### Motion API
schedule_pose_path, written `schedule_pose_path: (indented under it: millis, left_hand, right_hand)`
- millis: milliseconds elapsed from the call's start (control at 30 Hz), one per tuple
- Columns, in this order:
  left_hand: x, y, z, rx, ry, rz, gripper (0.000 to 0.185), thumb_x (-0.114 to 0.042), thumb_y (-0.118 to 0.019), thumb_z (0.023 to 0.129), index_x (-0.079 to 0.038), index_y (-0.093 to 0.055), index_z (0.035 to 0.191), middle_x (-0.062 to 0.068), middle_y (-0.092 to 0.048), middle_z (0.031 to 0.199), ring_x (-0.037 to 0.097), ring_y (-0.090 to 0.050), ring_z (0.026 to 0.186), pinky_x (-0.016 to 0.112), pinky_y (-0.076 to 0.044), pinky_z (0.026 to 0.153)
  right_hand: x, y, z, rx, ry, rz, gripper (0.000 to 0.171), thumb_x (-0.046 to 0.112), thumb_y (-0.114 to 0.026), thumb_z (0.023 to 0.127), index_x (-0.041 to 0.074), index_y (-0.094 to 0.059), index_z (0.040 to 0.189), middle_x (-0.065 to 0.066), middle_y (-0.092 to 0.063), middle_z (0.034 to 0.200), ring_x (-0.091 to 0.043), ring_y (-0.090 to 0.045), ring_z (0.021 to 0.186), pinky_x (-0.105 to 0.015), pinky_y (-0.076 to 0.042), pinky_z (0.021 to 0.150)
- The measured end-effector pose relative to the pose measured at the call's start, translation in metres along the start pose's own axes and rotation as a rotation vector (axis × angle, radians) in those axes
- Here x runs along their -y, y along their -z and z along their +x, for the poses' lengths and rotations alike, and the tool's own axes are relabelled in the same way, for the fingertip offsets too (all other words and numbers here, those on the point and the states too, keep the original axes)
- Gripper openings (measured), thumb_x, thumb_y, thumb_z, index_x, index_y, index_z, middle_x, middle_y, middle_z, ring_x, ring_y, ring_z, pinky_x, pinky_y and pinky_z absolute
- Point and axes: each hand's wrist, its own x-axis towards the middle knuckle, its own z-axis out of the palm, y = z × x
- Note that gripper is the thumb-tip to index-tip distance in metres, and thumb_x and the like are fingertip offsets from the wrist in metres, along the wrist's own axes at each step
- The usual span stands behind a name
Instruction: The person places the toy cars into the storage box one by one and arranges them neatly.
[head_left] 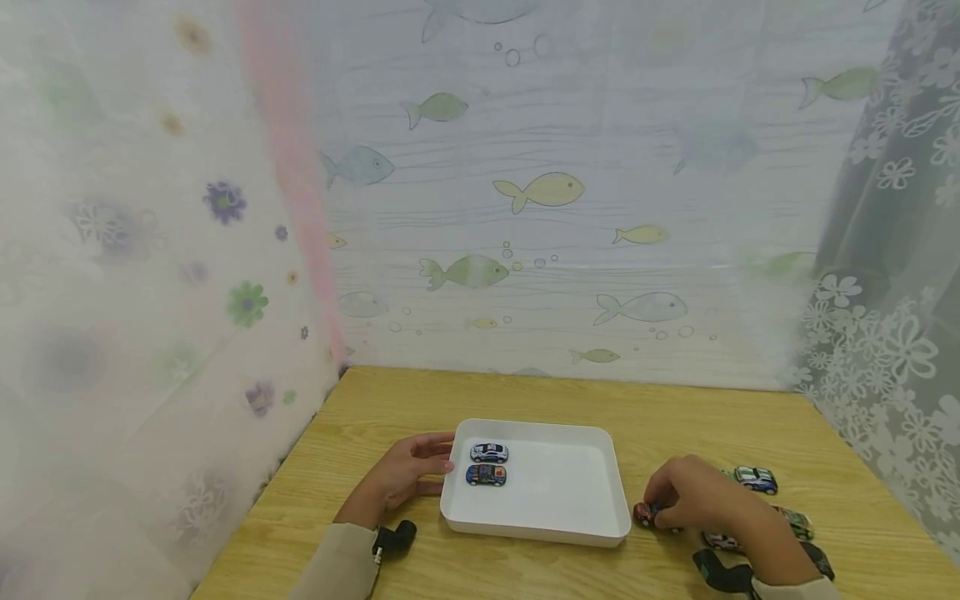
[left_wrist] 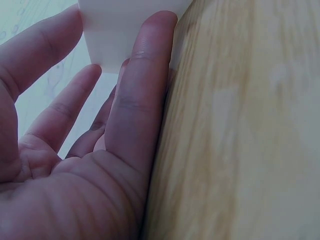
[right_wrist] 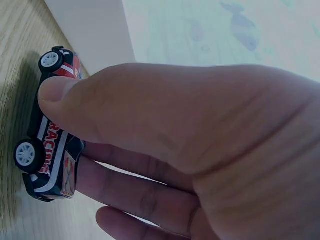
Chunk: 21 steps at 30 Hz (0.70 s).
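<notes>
My right hand pinches a red and black toy car between thumb and fingers, low over the table just right of the white tray. "RACING" lettering and white-spoked wheels show on the car's side in the right wrist view. At the tray's left end my left hand touches the wall with its fingers extended. Inside the tray, toward the left, a white toy car and a dark blue toy car stand one behind the other.
Several more toy cars are on the right, partly hidden by the right arm: a white and blue one, a green one and others. The wooden table ends at a fish-patterned curtain behind and a flowered curtain on the left.
</notes>
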Motion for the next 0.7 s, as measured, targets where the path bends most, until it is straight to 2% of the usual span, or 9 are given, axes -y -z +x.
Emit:
schedule_pose_path:
  millis: [267, 700]
  left_hand:
    - [0.001, 0.001, 0.000, -0.010, 0.009, 0.002, 0.064, -0.011, -0.075, 0.096, -0.009, -0.049, 0.154, 0.023, -0.047, 0.156, 0.028, -0.067, 0.118, 0.048, -0.062, 0.092]
    - [0.003, 0.001, 0.003, -0.012, 0.011, 0.001, 0.064, -0.011, -0.075, 0.095, -0.012, -0.049, 0.154, 0.022, -0.046, 0.157, 0.029, -0.066, 0.122, 0.048, -0.061, 0.093]
  right_hand:
    - [0.005, 0.005, -0.001, -0.030, -0.014, -0.054, 0.018, 0.013, -0.088, 0.080, 0.018, -0.081, 0.096, 0.010, -0.077, 0.088, -0.004, -0.069, 0.078, -0.026, -0.057, 0.067]
    - [0.024, 0.017, -0.005, -0.068, -0.041, -0.060, 0.017, 0.017, -0.086, 0.083, 0.019, -0.082, 0.100, 0.009, -0.078, 0.093, -0.005, -0.070, 0.081, -0.025, -0.058, 0.066]
